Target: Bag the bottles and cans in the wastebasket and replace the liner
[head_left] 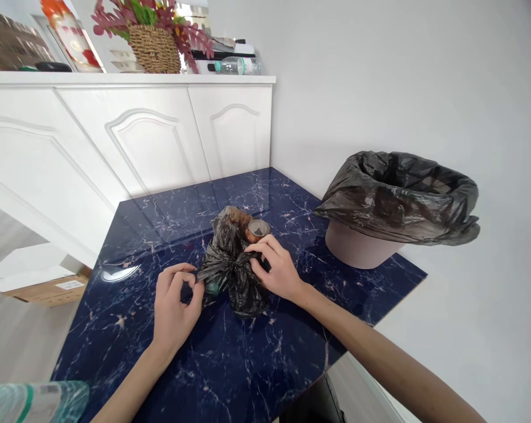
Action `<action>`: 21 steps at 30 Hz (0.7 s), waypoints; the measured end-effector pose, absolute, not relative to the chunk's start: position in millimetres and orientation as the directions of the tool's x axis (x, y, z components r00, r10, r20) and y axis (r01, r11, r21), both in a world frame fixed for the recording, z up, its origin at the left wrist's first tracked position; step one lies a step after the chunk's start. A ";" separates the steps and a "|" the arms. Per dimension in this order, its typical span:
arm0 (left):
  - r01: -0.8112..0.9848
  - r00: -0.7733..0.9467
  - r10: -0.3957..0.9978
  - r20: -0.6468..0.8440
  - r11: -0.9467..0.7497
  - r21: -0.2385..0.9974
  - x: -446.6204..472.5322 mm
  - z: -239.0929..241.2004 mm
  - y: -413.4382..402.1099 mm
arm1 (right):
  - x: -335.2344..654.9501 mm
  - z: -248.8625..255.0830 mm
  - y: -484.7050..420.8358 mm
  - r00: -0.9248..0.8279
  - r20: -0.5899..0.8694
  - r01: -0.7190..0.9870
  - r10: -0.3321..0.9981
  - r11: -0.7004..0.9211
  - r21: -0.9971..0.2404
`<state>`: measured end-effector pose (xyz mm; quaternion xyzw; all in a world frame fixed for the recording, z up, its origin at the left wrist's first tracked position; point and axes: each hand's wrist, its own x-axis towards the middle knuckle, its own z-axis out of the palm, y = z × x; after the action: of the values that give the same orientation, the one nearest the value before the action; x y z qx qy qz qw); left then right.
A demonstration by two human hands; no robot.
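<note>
A black plastic bag (pixel 247 291), gathered and twisted at its middle, lies on the dark blue marble-patterned table (pixel 159 376). My left hand (pixel 177 302) pinches a pulled-out end of it on the left side. On the other side, my right hand (pixel 276 267) grips the bag near the knot with thumb and fingers. Through the thin plastic, something brownish shows at the top. A round, can-like end (pixel 259 228) sits at the bag's upper right, just beyond my right fingers; whether it is inside the bag I cannot tell.
A pinkish bin (pixel 357 244) lined with a black bag (pixel 380 202) stands on the table at right, by the wall. Behind is a white cabinet (pixel 150 141) bearing a flower basket (pixel 154 50) and bottles. A plastic bottle (pixel 40 402) is at lower left; a cardboard box (pixel 49 288) sits on the floor.
</note>
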<state>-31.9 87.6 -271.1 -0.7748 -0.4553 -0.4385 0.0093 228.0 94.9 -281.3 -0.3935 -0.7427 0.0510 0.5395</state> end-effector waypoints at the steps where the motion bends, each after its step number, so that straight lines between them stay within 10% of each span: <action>1: 0.688 0.197 0.701 0.686 -0.597 0.412 -31.5 -270.5 87.3 | 227.2 -280.6 94.2 -0.124 0.762 0.515 0.635 0.698 -0.498; 10: 0.706 0.336 0.680 0.652 -0.640 0.303 -31.7 -275.5 87.9 | 225.9 -281.6 92.8 -0.350 0.753 0.432 0.557 0.809 -0.398; 21: 0.478 -0.187 0.888 0.421 -0.292 0.829 -38.1 -282.4 101.5 | 226.1 -278.3 96.9 -0.055 0.740 0.321 0.670 0.714 -0.622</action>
<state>-38.1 101.5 -282.4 -0.6071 -0.5622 -0.5268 -0.1946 226.1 96.9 -278.3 -0.3484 -0.7111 0.1472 0.5926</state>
